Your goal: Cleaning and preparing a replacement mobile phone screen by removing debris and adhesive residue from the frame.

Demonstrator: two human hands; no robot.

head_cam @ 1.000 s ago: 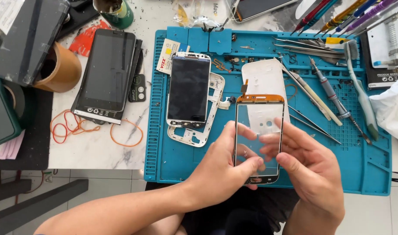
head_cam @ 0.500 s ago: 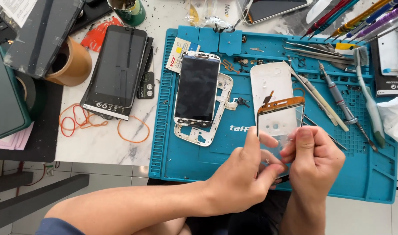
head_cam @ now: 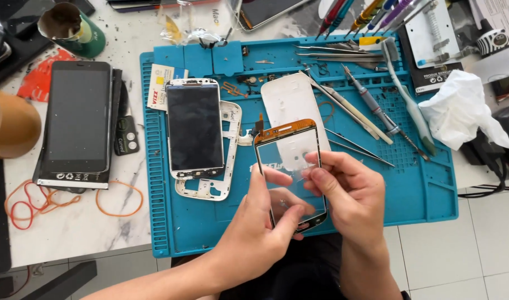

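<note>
A: We have the clear touch glass panel (head_cam: 290, 172) up off the blue mat (head_cam: 432, 183), held above the mat's near edge. Our left hand (head_cam: 254, 233) pinches its left side and lower edge, fingers closed on it; our right hand (head_cam: 349, 194) has thumb and fingers closed on its right side, fingertips on the glass face.

B: How far along do we judge the work?

A: The phone lies in parts, so stripping down looks done. On the mat's left half sits the dark display unit (head_cam: 195, 128), with the white middle frame (head_cam: 221, 166) under it and poking out to its right. The white back cover (head_cam: 290, 105) lies behind our panel, near the mat's middle. The panel itself is bare, orange strip and flex tail at its top, not yet laid on anything. Fitting and closing up seem left.

B: And the packages and labels round the mat?

A: On the mat's top-left corner, a small white card label with red and yellow print (head_cam: 159, 86). Beyond the top edge, a crumpled clear plastic bag (head_cam: 190, 30). At the top-right corner, a black box with a white label (head_cam: 432, 78) under a white tray (head_cam: 432, 28). Off the right edge, a crumpled white tissue (head_cam: 460, 108). Left of the mat on the desk (head_cam: 87, 222), a red packet (head_cam: 37, 75) tucked under a black tablet (head_cam: 76, 125).
</note>
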